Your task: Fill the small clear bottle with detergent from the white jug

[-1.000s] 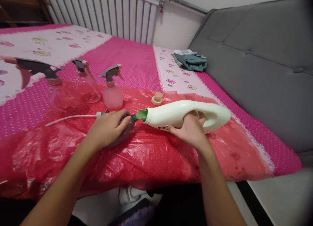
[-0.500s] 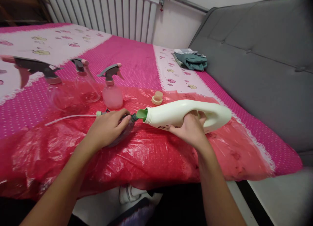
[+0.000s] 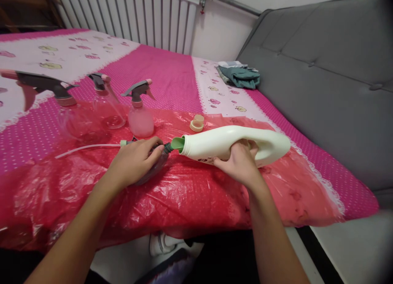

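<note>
My left hand (image 3: 138,159) is wrapped round a clear spray bottle (image 3: 153,171) that tilts with its dark threaded neck toward the right. In my right hand (image 3: 239,161) is the handle of a big cream-white jug (image 3: 211,143), which lies nearly level. The jug's green pouring spout (image 3: 177,143) meets the bottle's neck. Whether liquid is flowing I cannot tell. A loose sprayer head with a pale tube (image 3: 89,147) lies behind my left hand, partly hidden by it. Beyond the jug sits a yellowish cap (image 3: 197,123).
Three spray bottles stand at the back left: a large clear one (image 3: 69,120), another clear one (image 3: 112,119) and one with pink liquid (image 3: 141,122). Red plastic sheeting (image 3: 196,198) covers the bed's front. Folded clothes (image 3: 241,76) lie near the grey headboard (image 3: 322,71).
</note>
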`<state>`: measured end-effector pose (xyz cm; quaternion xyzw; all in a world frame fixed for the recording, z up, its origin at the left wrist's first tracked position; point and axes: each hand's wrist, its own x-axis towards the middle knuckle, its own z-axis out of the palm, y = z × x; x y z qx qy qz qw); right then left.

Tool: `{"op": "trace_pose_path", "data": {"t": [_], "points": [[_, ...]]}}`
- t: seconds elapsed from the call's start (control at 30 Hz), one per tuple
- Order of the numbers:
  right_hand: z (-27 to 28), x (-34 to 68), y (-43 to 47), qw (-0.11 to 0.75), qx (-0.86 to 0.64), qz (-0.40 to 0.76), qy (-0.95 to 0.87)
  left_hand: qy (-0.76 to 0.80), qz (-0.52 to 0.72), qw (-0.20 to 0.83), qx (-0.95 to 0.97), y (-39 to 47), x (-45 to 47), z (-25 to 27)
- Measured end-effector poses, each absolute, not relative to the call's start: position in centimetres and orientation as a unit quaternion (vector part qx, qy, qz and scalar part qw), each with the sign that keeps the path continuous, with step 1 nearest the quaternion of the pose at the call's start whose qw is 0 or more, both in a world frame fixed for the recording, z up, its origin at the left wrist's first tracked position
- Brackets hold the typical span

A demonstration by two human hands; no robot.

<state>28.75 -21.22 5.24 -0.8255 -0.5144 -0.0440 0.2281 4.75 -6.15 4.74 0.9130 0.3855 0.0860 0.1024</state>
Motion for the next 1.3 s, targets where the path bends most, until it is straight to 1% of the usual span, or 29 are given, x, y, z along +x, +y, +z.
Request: {"op": "trace_pose_path", "data": {"t": [0.2, 0.37, 0.5, 0.73, 1.07, 1.3], "points": [[5.4, 28.9, -21.3, 0.224, -0.823, -0.039, -0.521, 0.381, 0.087, 0.102, 0.915, -6.2, 4.8, 4.8], [5.0, 29.1, -21.4, 0.203, -0.823, -0.061, -0.528, 0.385, 0.084, 0.096, 0.914, -6.2, 4.8, 4.8], [5.0, 29.4, -21.6, 0.194, -0.816, -0.052, -0.542, 0.382, 0.091, 0.104, 0.914, -6.2, 4.8, 4.9], [5.4, 29.7, -21.6, 0.219, -0.807, -0.015, -0.548, 0.388, 0.091, 0.102, 0.911, -6.3, 4.8, 4.9], [5.2, 29.9, -21.8, 0.226, -0.799, -0.023, -0.556, 0.384, 0.079, 0.092, 0.915, -6.2, 4.8, 4.9], [5.2, 30.0, -21.8, 0.215, -0.802, -0.027, -0.556, 0.393, 0.074, 0.081, 0.913, -6.3, 4.9, 4.9]]}}
